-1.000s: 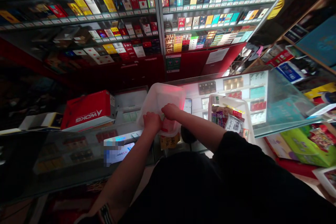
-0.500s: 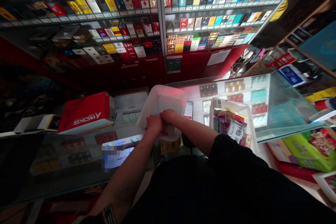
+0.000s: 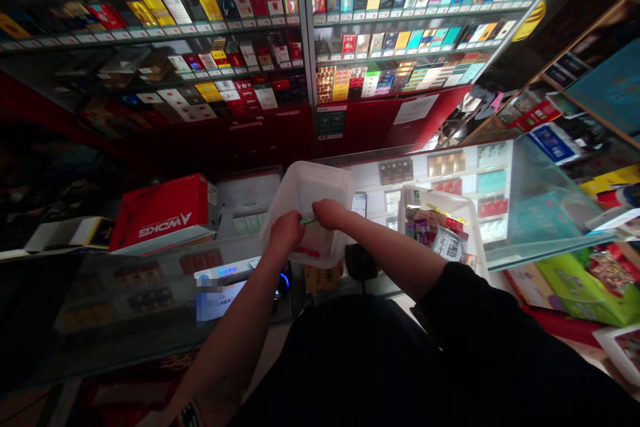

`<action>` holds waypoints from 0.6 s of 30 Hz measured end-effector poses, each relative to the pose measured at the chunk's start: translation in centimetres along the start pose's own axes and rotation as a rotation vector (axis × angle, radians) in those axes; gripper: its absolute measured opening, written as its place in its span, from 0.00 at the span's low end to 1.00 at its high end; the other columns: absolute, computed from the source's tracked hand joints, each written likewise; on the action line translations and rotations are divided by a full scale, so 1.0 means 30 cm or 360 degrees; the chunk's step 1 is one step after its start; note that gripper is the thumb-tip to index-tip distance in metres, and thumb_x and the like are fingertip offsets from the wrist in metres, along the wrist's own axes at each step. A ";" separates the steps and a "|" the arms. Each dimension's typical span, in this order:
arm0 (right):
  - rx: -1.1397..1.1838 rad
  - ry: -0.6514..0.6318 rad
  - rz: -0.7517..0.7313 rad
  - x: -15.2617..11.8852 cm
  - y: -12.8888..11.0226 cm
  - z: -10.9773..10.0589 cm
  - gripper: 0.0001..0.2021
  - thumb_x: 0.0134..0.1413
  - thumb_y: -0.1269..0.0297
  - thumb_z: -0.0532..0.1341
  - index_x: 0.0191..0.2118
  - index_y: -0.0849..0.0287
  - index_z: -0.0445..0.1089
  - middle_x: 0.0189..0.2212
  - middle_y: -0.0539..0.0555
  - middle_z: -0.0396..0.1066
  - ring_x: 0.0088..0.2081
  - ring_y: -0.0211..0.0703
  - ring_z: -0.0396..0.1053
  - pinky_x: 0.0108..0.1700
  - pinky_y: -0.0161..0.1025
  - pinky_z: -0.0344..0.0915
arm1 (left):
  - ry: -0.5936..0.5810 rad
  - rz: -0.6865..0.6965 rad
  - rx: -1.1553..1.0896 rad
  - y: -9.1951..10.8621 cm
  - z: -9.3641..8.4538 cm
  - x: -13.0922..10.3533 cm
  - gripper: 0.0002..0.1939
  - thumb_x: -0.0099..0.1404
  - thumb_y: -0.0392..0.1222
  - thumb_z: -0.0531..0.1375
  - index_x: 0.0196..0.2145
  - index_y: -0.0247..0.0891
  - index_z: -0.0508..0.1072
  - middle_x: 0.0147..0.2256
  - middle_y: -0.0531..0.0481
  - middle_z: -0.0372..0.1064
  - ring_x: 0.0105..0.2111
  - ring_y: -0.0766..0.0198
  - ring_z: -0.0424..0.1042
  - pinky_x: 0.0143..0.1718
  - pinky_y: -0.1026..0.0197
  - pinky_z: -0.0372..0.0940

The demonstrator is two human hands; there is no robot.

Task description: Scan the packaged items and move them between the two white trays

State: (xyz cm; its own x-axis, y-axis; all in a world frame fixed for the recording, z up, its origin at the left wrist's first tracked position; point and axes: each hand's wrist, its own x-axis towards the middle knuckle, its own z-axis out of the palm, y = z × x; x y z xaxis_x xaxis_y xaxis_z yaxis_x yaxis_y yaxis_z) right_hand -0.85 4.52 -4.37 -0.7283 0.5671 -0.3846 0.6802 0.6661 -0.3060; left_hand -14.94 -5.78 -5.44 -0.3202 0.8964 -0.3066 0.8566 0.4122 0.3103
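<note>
One small green item [image 3: 309, 219], thin, exact kind too small to tell. Lies between two bare hands, within the outline of the tub; clock directions run from the tub's middle, 12 o'clock pointing away from the person.

Left hand [image 3: 288, 232]: fingers bent together, pinching the item's 9 o'clock end; the wrist comes in over the near edge from 7 o'clock. Right hand [image 3: 329, 213]: fingers curled down, pinching the 3 o'clock end; forearm from 4 o'clock. The item bridges the gap, its middle bare. Whether it touches the tub's floor cannot be told.

One white plastic tub [image 3: 325, 179], upright, around the fingers. One red piece [image 3: 307, 251], near the tub's 6 o'clock wall, apart from the grip.

One phone [image 3: 359, 202], just beside the tub at 3 o'clock. One white tray [image 3: 479, 233], farther along 3 o'clock, holding snack packets [image 3: 447, 244]. One dark object [image 3: 361, 261] at 4 o'clock, kind unclear. One brown cardboard piece [image 3: 324, 278] with writing, at 6 o'clock. One lit screen [image 3: 223, 300], partly blurred, at 8 o'clock, near the left forearm. One red box [image 3: 163, 213] at 9 o'clock, on the glass counter [image 3: 545, 227]. Several shelves of small packs [image 3: 370, 43] at 12 o'clock.
</note>
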 end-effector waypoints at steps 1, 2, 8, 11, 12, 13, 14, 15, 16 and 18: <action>-0.0025 0.0011 0.0003 -0.016 0.007 -0.011 0.15 0.61 0.73 0.65 0.54 0.67 0.76 0.51 0.71 0.80 0.53 0.61 0.79 0.51 0.46 0.73 | 0.0042 0.0006 -0.0078 0.002 -0.005 -0.005 0.12 0.67 0.38 0.62 0.47 0.39 0.80 0.48 0.38 0.82 0.50 0.48 0.79 0.49 0.55 0.69; -0.0039 0.0027 0.0011 -0.033 0.015 -0.022 0.15 0.62 0.73 0.63 0.54 0.67 0.76 0.50 0.71 0.80 0.52 0.61 0.79 0.50 0.45 0.72 | 0.0080 0.0009 -0.0162 0.005 -0.010 -0.012 0.12 0.67 0.38 0.62 0.47 0.39 0.80 0.47 0.39 0.82 0.50 0.50 0.80 0.50 0.56 0.69; 0.0189 0.0344 0.0106 -0.151 0.053 -0.068 0.12 0.63 0.70 0.62 0.50 0.61 0.78 0.46 0.63 0.81 0.47 0.53 0.78 0.46 0.40 0.67 | 0.0310 0.0034 -0.0727 0.053 -0.049 -0.065 0.13 0.66 0.37 0.66 0.48 0.37 0.81 0.43 0.43 0.83 0.43 0.55 0.82 0.48 0.57 0.71; 0.0385 0.0538 0.0120 -0.213 0.062 -0.081 0.10 0.61 0.69 0.64 0.47 0.59 0.79 0.42 0.58 0.81 0.44 0.49 0.76 0.46 0.39 0.65 | 0.0378 0.0095 -0.0943 0.076 -0.054 -0.086 0.15 0.66 0.38 0.66 0.50 0.37 0.81 0.44 0.44 0.84 0.44 0.56 0.82 0.51 0.56 0.73; 0.0442 0.0600 0.0125 -0.234 0.064 -0.084 0.09 0.60 0.69 0.65 0.46 0.59 0.79 0.41 0.57 0.81 0.43 0.47 0.75 0.45 0.39 0.65 | 0.0396 0.0122 -0.0998 0.084 -0.053 -0.091 0.15 0.66 0.38 0.66 0.50 0.37 0.82 0.44 0.44 0.84 0.44 0.56 0.83 0.51 0.56 0.73; 0.0495 0.0662 0.0131 -0.256 0.065 -0.086 0.09 0.59 0.70 0.65 0.45 0.59 0.79 0.40 0.56 0.80 0.41 0.46 0.75 0.45 0.38 0.65 | 0.0418 0.0147 -0.1040 0.091 -0.051 -0.096 0.16 0.66 0.38 0.66 0.51 0.38 0.82 0.44 0.44 0.84 0.44 0.56 0.83 0.51 0.56 0.73; 0.0546 0.0722 0.0131 -0.278 0.067 -0.087 0.09 0.58 0.71 0.66 0.45 0.59 0.78 0.39 0.55 0.80 0.41 0.45 0.74 0.45 0.38 0.65 | 0.0445 0.0171 -0.1073 0.099 -0.049 -0.101 0.16 0.66 0.39 0.66 0.52 0.38 0.82 0.45 0.44 0.84 0.44 0.56 0.83 0.52 0.55 0.74; 0.0597 0.0779 0.0123 -0.300 0.069 -0.087 0.10 0.57 0.72 0.66 0.45 0.59 0.78 0.38 0.54 0.80 0.40 0.44 0.73 0.45 0.38 0.65 | 0.0471 0.0197 -0.1096 0.108 -0.046 -0.105 0.17 0.67 0.39 0.66 0.53 0.38 0.82 0.45 0.44 0.84 0.45 0.56 0.83 0.52 0.55 0.74; 0.0649 0.0832 0.0107 -0.322 0.072 -0.085 0.11 0.56 0.72 0.67 0.45 0.59 0.78 0.38 0.53 0.79 0.39 0.43 0.73 0.45 0.38 0.65 | 0.0493 0.0225 -0.1110 0.116 -0.045 -0.109 0.17 0.67 0.40 0.66 0.53 0.38 0.82 0.46 0.44 0.84 0.45 0.56 0.83 0.52 0.55 0.74; 0.0746 0.0923 0.0075 -0.362 0.082 -0.076 0.11 0.55 0.74 0.67 0.45 0.58 0.78 0.38 0.52 0.79 0.39 0.43 0.73 0.45 0.37 0.66 | 0.0529 0.0296 -0.1116 0.136 -0.043 -0.117 0.17 0.68 0.42 0.66 0.54 0.39 0.82 0.48 0.44 0.84 0.46 0.55 0.83 0.53 0.54 0.74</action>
State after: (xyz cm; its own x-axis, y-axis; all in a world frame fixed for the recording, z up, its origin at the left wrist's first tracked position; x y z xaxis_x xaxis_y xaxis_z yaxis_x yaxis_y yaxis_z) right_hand 8.54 1.12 1.04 -0.5361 0.8408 0.0751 0.5813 0.4322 -0.6894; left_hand -10.84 -7.04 -1.93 -0.3957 0.9167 0.0560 0.4893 0.1587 0.8576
